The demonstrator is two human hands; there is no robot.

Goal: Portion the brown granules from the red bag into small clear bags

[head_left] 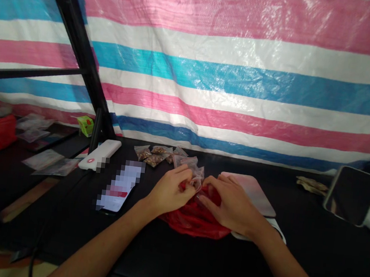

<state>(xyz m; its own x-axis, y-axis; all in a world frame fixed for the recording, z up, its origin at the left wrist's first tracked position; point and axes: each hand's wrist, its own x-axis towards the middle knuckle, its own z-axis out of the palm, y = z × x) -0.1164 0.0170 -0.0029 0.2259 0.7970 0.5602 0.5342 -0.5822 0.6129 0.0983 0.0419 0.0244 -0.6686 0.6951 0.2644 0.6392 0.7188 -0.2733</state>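
Over a red plastic bag on the black table, my two hands meet at a small clear zip bag. My left hand is closed, its thumb and fingers pinching the clear plastic. Curled in from the other side, my right hand has its thumb and fingertips at the edge of the same plastic; its grip is partly hidden. More clear bags show just behind the left hand. Beyond them lie several small filled bags with brownish bits inside.
A phone with a lit screen and a white power strip-like device lie left. Flat clear bags are farther left. A pinkish flat pad lies under my right arm. A dark-screened device stands right. Striped sheeting hangs behind.
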